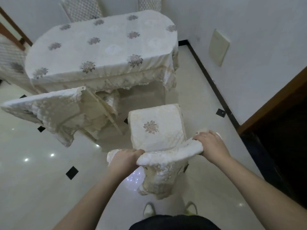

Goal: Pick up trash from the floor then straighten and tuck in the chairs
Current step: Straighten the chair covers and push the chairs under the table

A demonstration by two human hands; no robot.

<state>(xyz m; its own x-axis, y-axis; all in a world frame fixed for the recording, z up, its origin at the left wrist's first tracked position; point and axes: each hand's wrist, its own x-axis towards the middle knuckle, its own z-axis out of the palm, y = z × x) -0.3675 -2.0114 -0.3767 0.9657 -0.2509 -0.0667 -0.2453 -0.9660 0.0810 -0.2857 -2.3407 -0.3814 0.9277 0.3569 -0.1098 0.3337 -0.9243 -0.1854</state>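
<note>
Table (103,47) ahead, draped. Chair (156,128) just short of its near edge, seat facing it, backrest nearest, lying crosswise. Left hand (123,161) and right hand (211,145) curled round backrest ends, equally near. Push straight forward likely next.

Near chair (156,130), cream cover, flower motif on seat: left hand (123,161) and right hand (211,145) each grip an end of its padded backrest top. Second chair (54,110), same lace-edged cover, stands to the left, tucked against the table. Table (103,47), oval, flowered cloth with lace skirt. Floor (41,180), glossy pale tiles with black diamond insets. Two light shoes (149,209) at the lower edge.
</note>
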